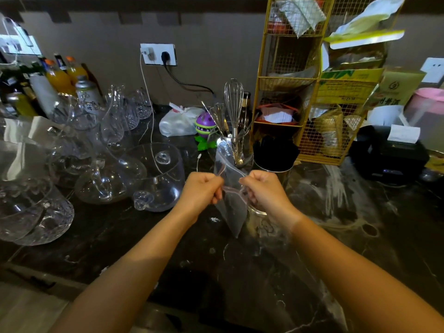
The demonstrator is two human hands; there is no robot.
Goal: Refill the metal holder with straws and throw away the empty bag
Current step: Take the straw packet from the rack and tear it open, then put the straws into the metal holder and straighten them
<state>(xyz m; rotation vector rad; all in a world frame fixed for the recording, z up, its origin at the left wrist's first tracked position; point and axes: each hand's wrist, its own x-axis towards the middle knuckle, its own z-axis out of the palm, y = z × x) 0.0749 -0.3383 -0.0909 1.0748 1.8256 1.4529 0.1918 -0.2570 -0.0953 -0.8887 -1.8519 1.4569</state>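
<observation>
A clear, empty-looking plastic bag (231,205) hangs between my two hands above the dark counter. My left hand (203,191) pinches its left edge and my right hand (264,191) pinches its right edge, both with fingers closed on the film. Just behind my right hand stands the metal holder (274,168), packed with black straws (275,152) that stand upright. The holder's lower part is hidden by my right hand and the bag.
A glass cup with a whisk and other utensils (234,131) stands behind the bag. Glass decanters and bowls (153,176) crowd the left. A yellow wire rack (310,97) rises at the right, a black printer (389,155) beside it. The dark marble counter (240,272) spreads below.
</observation>
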